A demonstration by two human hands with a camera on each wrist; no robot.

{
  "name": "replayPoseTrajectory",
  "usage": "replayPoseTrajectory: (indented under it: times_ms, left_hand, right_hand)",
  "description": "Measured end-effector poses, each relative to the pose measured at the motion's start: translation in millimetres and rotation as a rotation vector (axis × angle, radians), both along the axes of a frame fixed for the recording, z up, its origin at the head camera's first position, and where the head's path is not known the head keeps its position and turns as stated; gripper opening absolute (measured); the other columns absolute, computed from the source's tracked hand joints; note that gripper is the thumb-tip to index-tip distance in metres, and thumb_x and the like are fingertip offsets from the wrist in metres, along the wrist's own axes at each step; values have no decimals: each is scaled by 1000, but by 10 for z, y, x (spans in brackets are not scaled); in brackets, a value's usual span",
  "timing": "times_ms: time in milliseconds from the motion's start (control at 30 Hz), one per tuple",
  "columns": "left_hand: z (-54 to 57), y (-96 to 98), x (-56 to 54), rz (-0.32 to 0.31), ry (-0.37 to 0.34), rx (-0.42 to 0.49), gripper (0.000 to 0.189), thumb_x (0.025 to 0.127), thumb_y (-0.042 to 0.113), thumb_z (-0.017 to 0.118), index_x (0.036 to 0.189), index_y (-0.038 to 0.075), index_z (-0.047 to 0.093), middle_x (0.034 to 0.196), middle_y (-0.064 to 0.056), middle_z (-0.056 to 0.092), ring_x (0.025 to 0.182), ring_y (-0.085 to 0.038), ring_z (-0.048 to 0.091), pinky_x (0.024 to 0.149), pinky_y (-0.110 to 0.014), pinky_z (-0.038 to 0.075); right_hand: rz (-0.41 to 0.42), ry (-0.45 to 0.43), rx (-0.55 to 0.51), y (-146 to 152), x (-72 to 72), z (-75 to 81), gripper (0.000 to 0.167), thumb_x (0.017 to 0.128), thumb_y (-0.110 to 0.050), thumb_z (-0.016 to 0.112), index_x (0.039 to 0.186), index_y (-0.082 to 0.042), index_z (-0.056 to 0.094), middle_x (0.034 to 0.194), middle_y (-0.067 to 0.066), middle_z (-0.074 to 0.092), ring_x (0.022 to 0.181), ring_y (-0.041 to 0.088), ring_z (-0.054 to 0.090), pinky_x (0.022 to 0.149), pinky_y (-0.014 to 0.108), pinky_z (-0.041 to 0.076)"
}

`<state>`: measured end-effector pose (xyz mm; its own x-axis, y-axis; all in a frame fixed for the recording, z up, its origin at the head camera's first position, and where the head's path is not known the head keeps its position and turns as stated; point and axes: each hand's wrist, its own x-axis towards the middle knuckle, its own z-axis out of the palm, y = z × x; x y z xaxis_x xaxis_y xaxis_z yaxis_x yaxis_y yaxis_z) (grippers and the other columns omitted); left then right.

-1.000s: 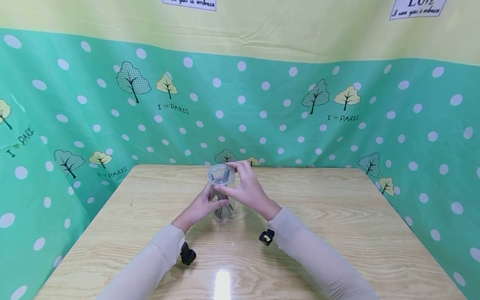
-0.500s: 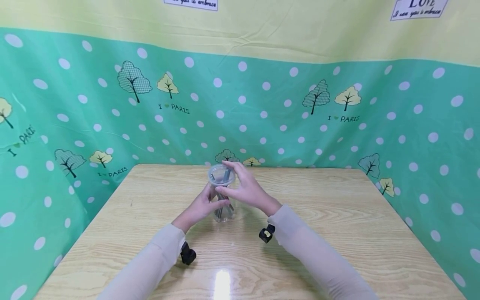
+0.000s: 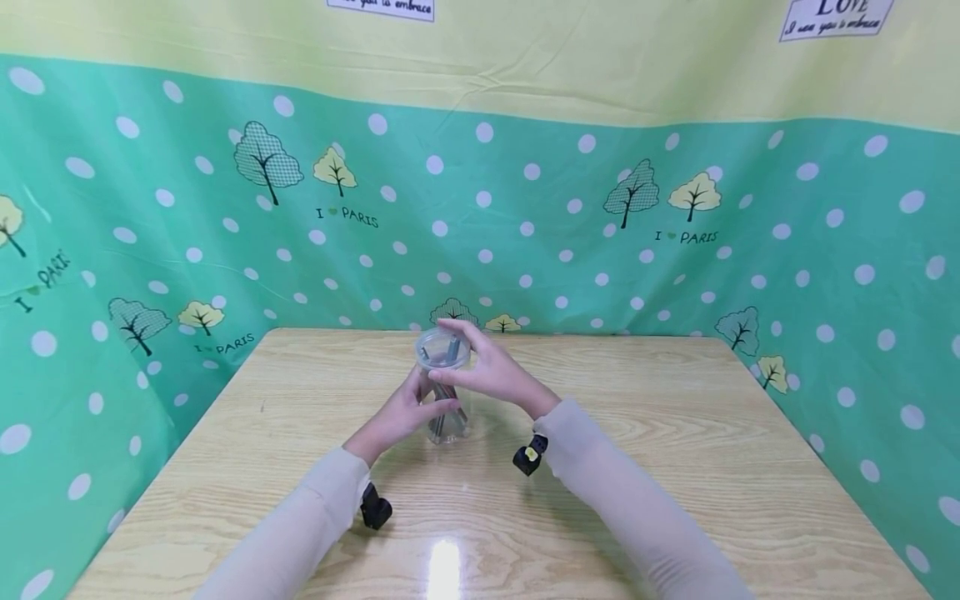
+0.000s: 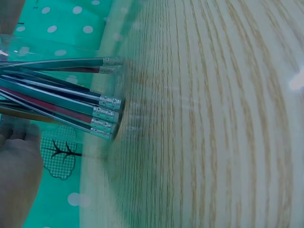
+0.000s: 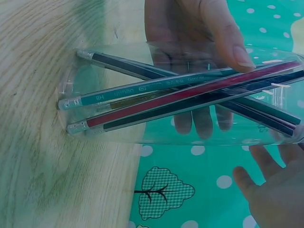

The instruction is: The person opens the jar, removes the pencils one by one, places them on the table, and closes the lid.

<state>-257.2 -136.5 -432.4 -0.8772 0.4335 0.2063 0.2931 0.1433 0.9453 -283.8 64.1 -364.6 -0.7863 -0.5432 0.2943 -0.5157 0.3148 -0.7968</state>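
Note:
A clear cylindrical jar (image 3: pixel 448 432) stands upright on the table, holding several pencils (image 5: pixel 152 102) that lean across one another. Dark, green and red ones show, with silver ends at the bottom. My left hand (image 3: pixel 401 417) grips the jar's body from the left; in the right wrist view its thumb (image 5: pixel 232 50) lies along the near side and its fingers show through the plastic from behind. My right hand (image 3: pixel 495 371) holds the translucent round lid (image 3: pixel 432 350) at the top, thumb on the near edge, fingers over the far edge.
The light wooden table (image 3: pixel 652 467) reaches back to a green and yellow patterned cloth (image 3: pixel 525 200), which also hangs along both sides. Small black cameras (image 3: pixel 375 508) are worn at both wrists. A bright light reflection lies near the front.
My right hand has turned slightly on the lid, its fingers moving left over the far edge while its wrist rises a little. My left hand and the jar stay put.

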Motion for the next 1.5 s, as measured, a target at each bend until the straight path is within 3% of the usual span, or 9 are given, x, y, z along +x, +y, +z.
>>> replayPoseTrajectory:
  times_ms: [267,400,567,700,1167,1500]
  left_hand:
    - [-6,3,-12,-3,-6,7,88,97,21,70,158,44,11,162,3,28,149,-26,21,117,-61,18]
    - [-5,-2,-10,8,-22,3,88,97,23,70,159,42,11,161,2,30,150,-26,20,116,-62,17]
    - [-2,-6,-12,9,-25,5,87,97,23,70,159,41,12,161,1,30,150,-26,20,116,-63,17]
    - [-4,-6,-13,4,-19,12,86,97,22,70,158,44,14,160,1,32,149,-26,21,116,-63,17]
    - [-17,-7,-8,1,-15,4,86,97,24,69,158,45,12,158,1,36,149,-25,23,117,-62,16]
    - [-23,-11,-19,16,-33,-8,86,96,28,70,158,44,12,161,2,30,150,-27,19,115,-65,15]
  right_hand:
    - [-103,79,47,6,72,47,86,85,-46,79,155,-26,35,152,4,38,141,24,35,110,59,33]
    - [-188,147,60,3,131,63,86,83,-51,79,152,-19,39,149,4,41,137,22,38,109,54,37]
    - [-294,270,80,-12,182,48,85,80,-54,81,145,-10,48,128,4,50,115,19,49,94,41,49]
    - [-338,341,101,-30,195,23,85,77,-54,83,140,-8,52,113,1,51,101,16,49,82,32,49]
    - [-332,385,112,-69,226,0,74,80,-46,84,137,-7,57,111,4,50,98,16,48,81,31,47]
    - [-257,331,80,-37,213,-8,67,87,-35,78,144,-13,52,128,5,51,115,18,49,95,40,46]
